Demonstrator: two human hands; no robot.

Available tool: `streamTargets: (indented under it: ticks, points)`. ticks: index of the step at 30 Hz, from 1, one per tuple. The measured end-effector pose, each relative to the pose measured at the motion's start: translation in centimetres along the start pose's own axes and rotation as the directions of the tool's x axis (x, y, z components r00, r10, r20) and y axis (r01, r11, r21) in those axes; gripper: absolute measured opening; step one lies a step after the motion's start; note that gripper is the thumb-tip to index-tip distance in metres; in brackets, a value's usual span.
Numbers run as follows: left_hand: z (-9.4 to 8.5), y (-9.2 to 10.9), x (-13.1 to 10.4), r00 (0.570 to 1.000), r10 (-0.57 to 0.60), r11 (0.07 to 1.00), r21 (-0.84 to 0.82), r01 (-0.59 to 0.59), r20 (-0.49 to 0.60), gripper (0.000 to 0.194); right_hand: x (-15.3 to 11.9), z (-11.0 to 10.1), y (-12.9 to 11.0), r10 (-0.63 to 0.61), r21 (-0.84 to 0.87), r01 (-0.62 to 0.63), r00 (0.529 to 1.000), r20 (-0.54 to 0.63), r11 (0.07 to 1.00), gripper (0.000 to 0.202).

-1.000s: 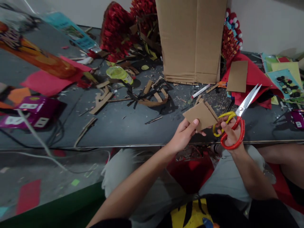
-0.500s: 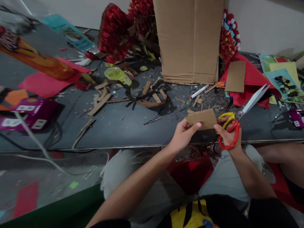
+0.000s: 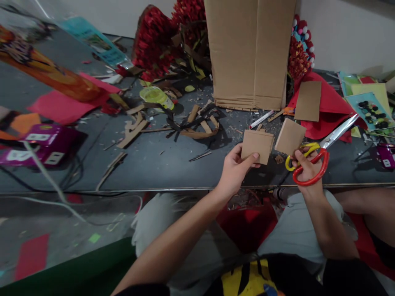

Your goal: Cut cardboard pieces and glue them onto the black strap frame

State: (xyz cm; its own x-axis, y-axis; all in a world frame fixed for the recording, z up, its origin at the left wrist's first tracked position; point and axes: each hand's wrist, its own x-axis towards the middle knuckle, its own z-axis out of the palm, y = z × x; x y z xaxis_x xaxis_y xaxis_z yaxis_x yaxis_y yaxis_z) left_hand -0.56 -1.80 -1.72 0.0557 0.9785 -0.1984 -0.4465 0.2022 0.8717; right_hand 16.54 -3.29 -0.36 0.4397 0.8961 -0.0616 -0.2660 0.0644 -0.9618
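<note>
My left hand [image 3: 232, 172] pinches a small, squarish cardboard piece [image 3: 256, 144] with the thumb on top; its right edge looks layered. In my right hand [image 3: 310, 169] are scissors with one red and one yellow handle loop, their metal blades [image 3: 339, 132] pointing up and to the right. The same hand grips a second cardboard piece [image 3: 290, 136] between thumb and fingers, tilted and apart from the first. Both hands are above the front edge of the dark grey table [image 3: 173, 172]. A brown cardboard rectangle [image 3: 307, 100] lies on red sheets [image 3: 333, 96] beyond the right hand.
A tall cardboard panel [image 3: 249, 53] stands at the back, beside red flower-like clusters [image 3: 152, 43]. Cardboard scraps [image 3: 132, 131], a marker [image 3: 261, 119] and a yellow-green cup [image 3: 156, 98] lie about. Purple devices [image 3: 46, 144] with cables sit left and far right. Another person's leg [image 3: 367, 205] is at right.
The cardboard, earlier held between both hands, now shows as two separate pieces, one per hand. My right hand has moved slightly right with the scissors.
</note>
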Motion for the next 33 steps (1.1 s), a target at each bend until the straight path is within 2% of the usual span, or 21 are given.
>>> streamTargets:
  ticks: [8,19,26,33]
  points:
    - [-0.2,-0.5,0.2,0.994,-0.053,0.998,-0.018,0.055,0.095,0.029,-0.3,0.1,0.7,0.010,-0.094,-0.005,0.999,0.051,0.996,0.036]
    - [-0.3,-0.9,-0.1,0.952,-0.095,0.994,-0.024,0.106,0.293,0.055,-0.5,-0.4,1.3,0.044,-0.313,0.005,0.988,0.150,0.950,0.034]
    - [-0.3,-1.0,-0.2,0.932,-0.129,0.988,-0.035,0.150,0.339,0.060,-0.6,0.0,1.0,0.032,-0.390,0.052,0.978,0.205,0.919,0.031]
    - [-0.2,-0.7,-0.5,0.937,-0.083,0.996,0.053,0.070,0.338,0.054,-0.6,-0.2,1.1,0.086,-0.379,-0.011,0.979,0.183,0.925,0.038]
